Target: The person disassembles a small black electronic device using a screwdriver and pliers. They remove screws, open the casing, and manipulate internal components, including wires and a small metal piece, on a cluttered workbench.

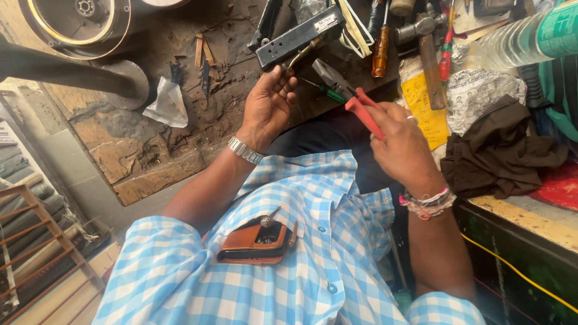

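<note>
Gripping a pair of red-handled pliers [349, 90], the right hand [400, 147] closes its fingers round the handles at centre right, the steel jaws pointing up and left toward a black rectangular box unit [299, 37].
Left hand [269, 103]: fingers curled up against the lower edge of the box unit, touching it near a brass-coloured wire [299, 53] that leaves its underside; whether it truly clasps the box cannot be told.
Left wrist: metal watch band [244, 150]. Right wrist: thread bracelets [428, 203].
Box unit: lying tilted on a worn, dark workbench [150, 144], top centre.
Beside the pliers: green-handled screwdriver [328, 93], just under the jaws.
Beyond: amber-handled screwdriver [380, 51], hammer [424, 45], yellow paper [424, 111], dark cloth [497, 150], clear plastic bottle [512, 39].
Shirt pocket: brown phone case [254, 242] against blue checked cloth.
</note>
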